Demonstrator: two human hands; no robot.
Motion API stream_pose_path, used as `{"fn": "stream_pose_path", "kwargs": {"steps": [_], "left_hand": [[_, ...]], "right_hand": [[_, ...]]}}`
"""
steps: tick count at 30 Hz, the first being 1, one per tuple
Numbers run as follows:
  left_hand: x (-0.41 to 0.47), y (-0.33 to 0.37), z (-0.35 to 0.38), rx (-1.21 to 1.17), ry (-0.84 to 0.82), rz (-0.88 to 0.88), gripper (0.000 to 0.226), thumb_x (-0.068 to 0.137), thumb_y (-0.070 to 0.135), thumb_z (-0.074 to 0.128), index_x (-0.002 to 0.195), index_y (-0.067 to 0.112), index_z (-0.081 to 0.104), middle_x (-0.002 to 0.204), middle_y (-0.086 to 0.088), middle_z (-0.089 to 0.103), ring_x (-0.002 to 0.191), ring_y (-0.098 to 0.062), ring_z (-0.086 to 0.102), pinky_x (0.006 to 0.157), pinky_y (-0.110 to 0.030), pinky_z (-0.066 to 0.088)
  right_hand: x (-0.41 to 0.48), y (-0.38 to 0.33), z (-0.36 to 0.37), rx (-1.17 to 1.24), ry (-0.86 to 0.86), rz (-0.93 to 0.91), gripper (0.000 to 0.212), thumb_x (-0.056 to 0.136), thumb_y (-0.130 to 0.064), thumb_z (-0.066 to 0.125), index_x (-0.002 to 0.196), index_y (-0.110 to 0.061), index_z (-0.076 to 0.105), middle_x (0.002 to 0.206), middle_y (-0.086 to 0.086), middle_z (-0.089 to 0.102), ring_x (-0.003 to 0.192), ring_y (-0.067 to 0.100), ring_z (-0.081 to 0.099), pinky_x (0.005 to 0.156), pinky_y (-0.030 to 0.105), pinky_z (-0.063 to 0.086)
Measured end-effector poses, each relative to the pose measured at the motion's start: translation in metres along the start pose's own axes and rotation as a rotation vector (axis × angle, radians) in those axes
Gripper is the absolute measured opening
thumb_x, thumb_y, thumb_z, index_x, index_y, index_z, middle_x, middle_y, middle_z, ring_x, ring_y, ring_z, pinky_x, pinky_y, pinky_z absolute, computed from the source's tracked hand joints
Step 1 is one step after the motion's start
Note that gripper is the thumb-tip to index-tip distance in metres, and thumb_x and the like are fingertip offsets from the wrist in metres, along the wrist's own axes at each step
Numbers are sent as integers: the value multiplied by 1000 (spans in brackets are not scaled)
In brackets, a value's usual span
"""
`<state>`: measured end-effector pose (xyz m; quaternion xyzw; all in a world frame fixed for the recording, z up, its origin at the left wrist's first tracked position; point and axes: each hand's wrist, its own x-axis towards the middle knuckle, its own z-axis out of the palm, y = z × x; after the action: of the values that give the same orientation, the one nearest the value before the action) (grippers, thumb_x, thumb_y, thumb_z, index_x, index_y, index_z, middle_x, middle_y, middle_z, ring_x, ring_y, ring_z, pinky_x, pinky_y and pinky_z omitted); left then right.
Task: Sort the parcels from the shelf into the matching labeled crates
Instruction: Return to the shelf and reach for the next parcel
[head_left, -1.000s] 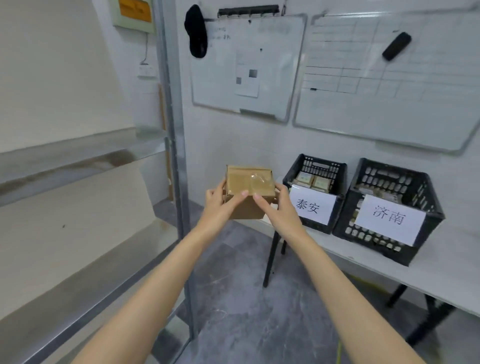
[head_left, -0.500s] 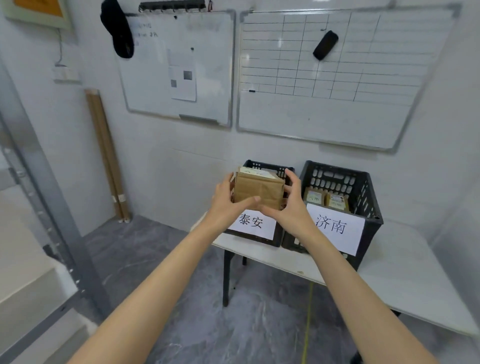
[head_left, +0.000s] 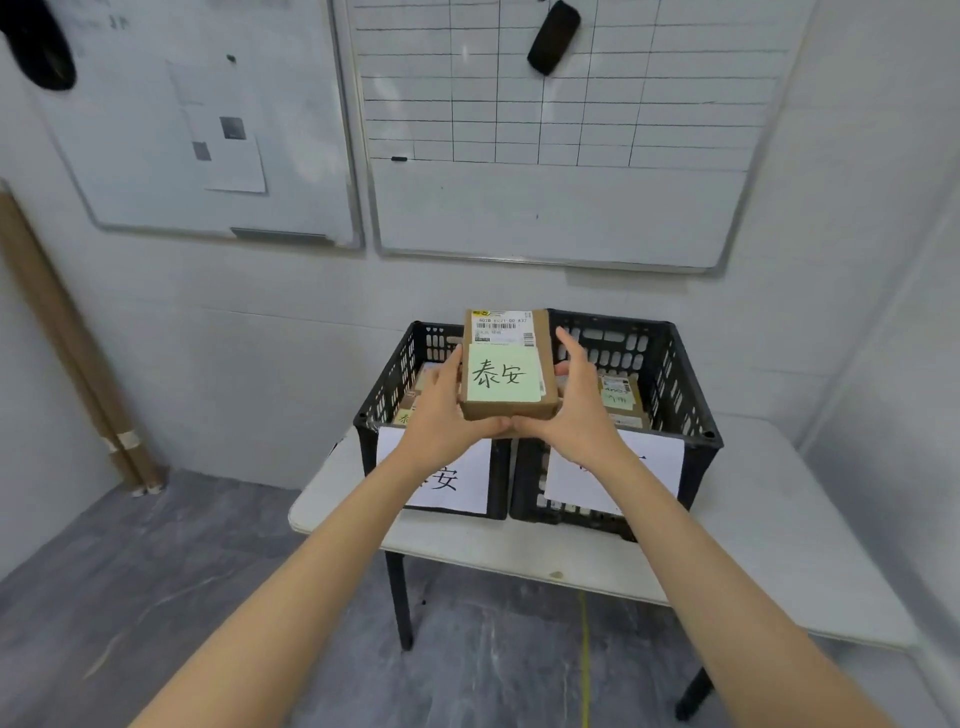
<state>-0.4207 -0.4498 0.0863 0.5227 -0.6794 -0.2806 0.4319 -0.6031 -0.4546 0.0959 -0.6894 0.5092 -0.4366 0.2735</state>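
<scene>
Fingers (head_left: 571, 348) round parcel (head_left: 506, 374): left hand (head_left: 441, 415), right hand (head_left: 582, 415)

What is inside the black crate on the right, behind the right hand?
Inside the right crate lie brown parcels; one bears a white label and a pale green note. The right hand and the held parcel cover its left part.

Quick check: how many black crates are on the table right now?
2. The left crate stands near the table's left end; the right crate stands close beside it, on its right. The held parcel hides part of both, but no third crate shows.
</scene>
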Motion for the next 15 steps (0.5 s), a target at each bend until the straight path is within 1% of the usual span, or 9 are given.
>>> {"fn": "stream_pose_path", "kwargs": {"steps": [1,2,5,7,8,10,11,13,15], "left_hand": [[15,-7,3,4,-3,8,103,70,34,86,152,27,24,135,2,45,123,-9,38,102,-31,39],[31,-14,6,6,-5,17,101,70,34,85,151,26,25,137,1,44,123,-10,40,103,-35,42],[76,-33,11,-6,-19,25,96,70,28,85,148,24,29,138,0,43,120,-9,45,103,-43,46],[104,-47,13,-10,-29,44,98,67,28,86,148,24,30,138,-2,41,118,-8,47,103,-45,46],[116,-53,14,-7,-37,54,99,67,27,87,148,23,30,140,-3,39,118,-9,46,103,-46,46],[138,-63,16,-6,-59,64,100,67,25,87,148,23,28,142,-3,35,120,-11,46,104,-44,46],[148,-68,18,-5,-75,63,101,67,26,87,149,23,27,144,-2,34,121,-11,46,104,-42,46],[163,-78,23,-12,-104,65,104,64,31,87,148,25,26,145,1,35,122,-8,46,105,-40,46],[174,-87,29,-21,-133,65,105,60,41,85,146,26,25,144,4,38,124,-7,46,103,-42,47]], "right_hand": [[12,5,1,-14,3,7,118,68,-16,91,155,-26,12,126,-2,31,112,5,40,95,16,36],[25,11,3,-23,7,15,118,68,-16,91,155,-26,12,130,0,31,118,8,38,99,22,35],[64,30,9,-41,9,19,118,67,-17,91,155,-23,13,146,6,26,132,10,28,105,26,27],[88,39,15,-55,7,22,119,67,-18,91,155,-22,12,151,5,24,138,10,21,107,27,22],[100,44,19,-58,10,25,120,67,-19,92,155,-22,12,151,4,26,140,12,20,107,27,21],[121,53,26,-64,22,30,121,63,-23,94,155,-25,15,151,-2,33,141,17,27,112,32,25],[129,58,30,-70,28,37,121,60,-27,95,153,-29,18,151,-5,36,140,16,31,115,39,30],[144,73,36,-93,17,62,127,55,-43,95,154,-34,16,151,-11,39,139,14,38,113,50,38],[157,93,41,-111,-7,99,132,52,-57,90,156,-39,10,150,-12,41,138,14,41,110,53,41]]}}
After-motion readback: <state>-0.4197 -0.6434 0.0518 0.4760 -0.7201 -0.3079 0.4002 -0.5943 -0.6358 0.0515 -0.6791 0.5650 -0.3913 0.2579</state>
